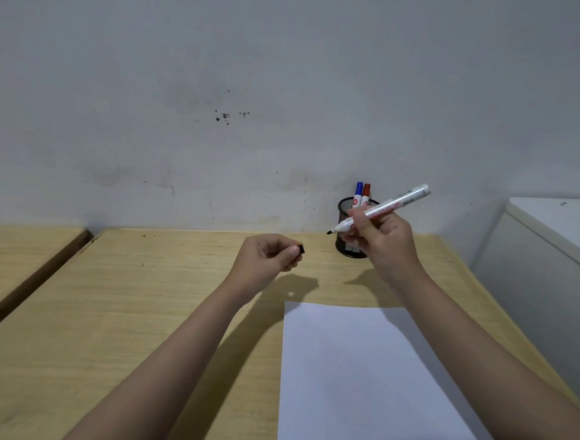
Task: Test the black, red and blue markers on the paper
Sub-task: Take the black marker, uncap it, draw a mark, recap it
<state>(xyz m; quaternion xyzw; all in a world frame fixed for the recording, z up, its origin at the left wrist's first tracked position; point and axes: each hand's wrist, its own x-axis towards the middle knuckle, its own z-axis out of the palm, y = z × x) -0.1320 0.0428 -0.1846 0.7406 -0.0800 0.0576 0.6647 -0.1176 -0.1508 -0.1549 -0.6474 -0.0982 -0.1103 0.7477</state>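
Black cap (301, 248) sits pinched in the left hand (268, 257); at its 3 o'clock the right hand (381, 241) grips one uncapped black marker (382, 209), long axis running 8 to 2 o'clock, tip left. One blank paper (366, 380) lies at 6 o'clock, nearer the right hand. Two markers, blue (358, 190) and red (366, 191), stand in one mesh cup (345, 217) on the desk (138, 312).

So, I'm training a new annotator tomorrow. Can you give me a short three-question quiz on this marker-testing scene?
1. True or false: the white sheet of paper on the wooden table already bears marks.
2. Which hand holds the uncapped white-barrelled black marker?
3. The black mesh pen holder holds: A) the blue-capped marker and red-capped marker; B) scissors; C) nothing.

Key: 1. False, it is blank. 2. The right hand; the left hand pinches the small black cap. 3. A.
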